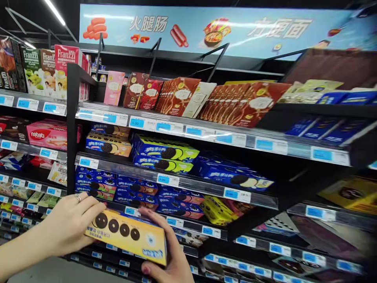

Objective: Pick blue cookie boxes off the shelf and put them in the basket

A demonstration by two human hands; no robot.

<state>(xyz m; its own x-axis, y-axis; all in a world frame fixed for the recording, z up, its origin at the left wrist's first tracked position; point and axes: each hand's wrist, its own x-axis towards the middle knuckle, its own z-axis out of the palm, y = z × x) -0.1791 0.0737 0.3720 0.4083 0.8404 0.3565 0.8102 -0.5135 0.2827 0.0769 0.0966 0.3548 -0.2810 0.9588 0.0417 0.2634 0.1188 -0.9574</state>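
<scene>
I see my left hand (69, 224) curled over the near end of the yellow biscuit box (127, 235) while my right hand (171, 251) cups its far end from below, both gripping it.

Two hands (67, 226), one yellow box (128, 236)
</scene>
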